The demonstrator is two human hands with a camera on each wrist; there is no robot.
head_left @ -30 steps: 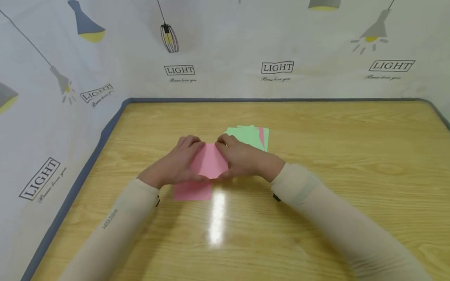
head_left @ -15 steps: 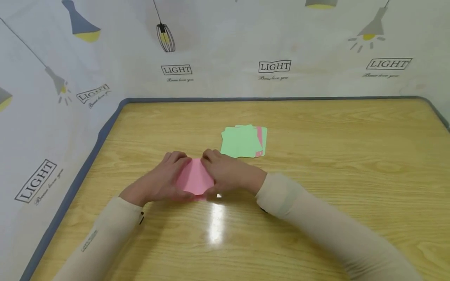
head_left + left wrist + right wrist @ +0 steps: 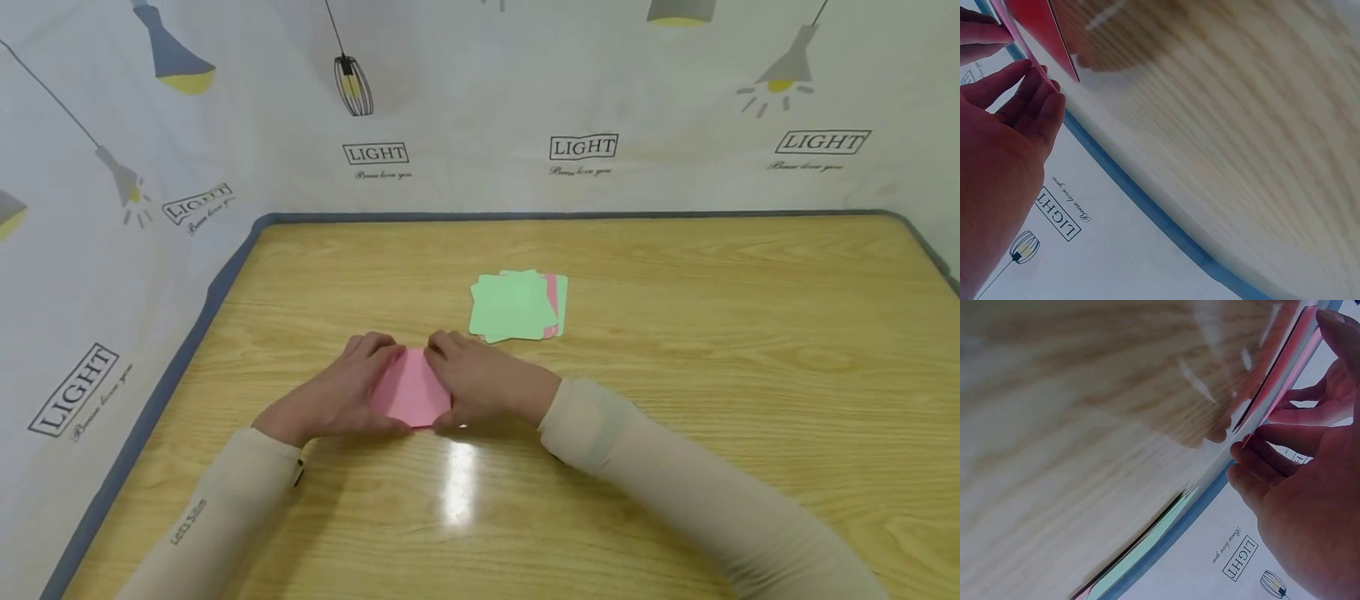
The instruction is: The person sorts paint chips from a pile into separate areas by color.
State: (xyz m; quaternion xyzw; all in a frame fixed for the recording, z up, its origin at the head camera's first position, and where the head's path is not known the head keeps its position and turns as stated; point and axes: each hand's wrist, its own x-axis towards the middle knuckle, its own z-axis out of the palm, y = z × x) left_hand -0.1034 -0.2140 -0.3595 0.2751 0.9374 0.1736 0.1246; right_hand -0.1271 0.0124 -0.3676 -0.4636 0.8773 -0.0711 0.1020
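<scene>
A pink paper card is held between both hands left of the table's middle. My left hand pinches its left side, and my right hand pinches its right side. A second pink card lies beneath it on the table. In both wrist views a gap separates the two cards. From the head view the held card hides nearly all of the lower one. Farther back and to the right lies a loose pile of green and pink cards, a green one on top.
The wooden table has a glossy surface with a bright reflection in front of the hands. A blue-grey edge strip runs along its back and left side. Behind it rises a white wall covering printed with lamps.
Both hands have carried the pink card left and toward me, over the second pink card, which lay uncovered in part before. The green and pink pile has come fully into view.
</scene>
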